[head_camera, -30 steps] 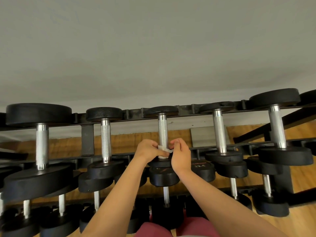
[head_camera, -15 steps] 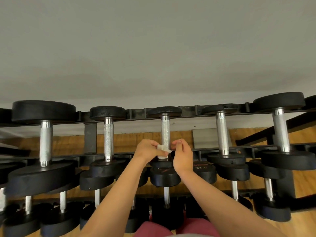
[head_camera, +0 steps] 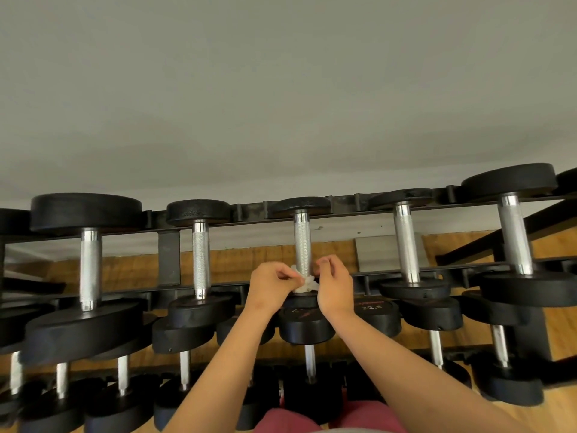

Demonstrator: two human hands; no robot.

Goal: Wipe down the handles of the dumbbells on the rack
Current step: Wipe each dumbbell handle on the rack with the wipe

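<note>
A small white wipe (head_camera: pixel 305 282) is wrapped round the near end of the middle dumbbell's chrome handle (head_camera: pixel 302 242) on the top tier of the black rack (head_camera: pixel 249 214). My left hand (head_camera: pixel 271 287) pinches the wipe's left side, fingers curled. On the other side of the handle my right hand (head_camera: pixel 334 287) is curled too, its fingertips at the handle beside the wipe. Whether it holds the wipe's right end is hidden. Other top-tier chrome handles stand to the left (head_camera: pixel 200 257) and right (head_camera: pixel 406 245).
Lower tiers carry more black dumbbells, one marked 22.5 (head_camera: pixel 373 314). A grey wall (head_camera: pixel 281 89) rises behind the rack. Wooden floor (head_camera: pixel 559 410) shows under and beside it, and a grey metal plate (head_camera: pixel 374 253) lies behind the handles. My red shorts (head_camera: pixel 287 420) are at the bottom.
Both hands stay at the near end of the middle handle with the wipe. The wipe now looks more bunched between them, and the view has shifted slightly.
</note>
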